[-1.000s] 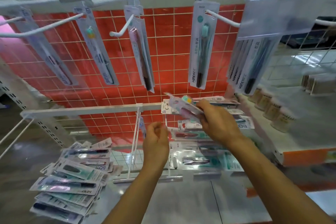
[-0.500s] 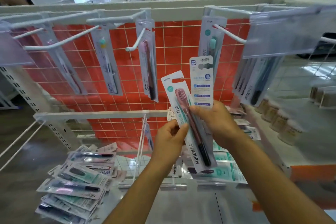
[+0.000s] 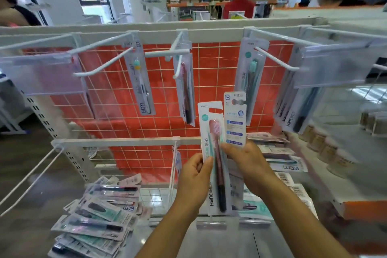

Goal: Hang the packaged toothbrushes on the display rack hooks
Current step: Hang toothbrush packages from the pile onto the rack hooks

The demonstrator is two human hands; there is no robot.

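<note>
- The display rack (image 3: 188,29) is a white frame with a red wire grid back panel (image 3: 159,98); white hooks (image 3: 100,67) stick out from its top bar.
- On those hooks, in front of the panel, hang packaged toothbrushes (image 3: 184,88), one to a few per hook.
- Below the panel, the rack's white shelf (image 3: 209,243) carries a loose pile of packs (image 3: 98,220) at its left end.
- More packs (image 3: 280,159) lie flat at the shelf's right end.
</note>
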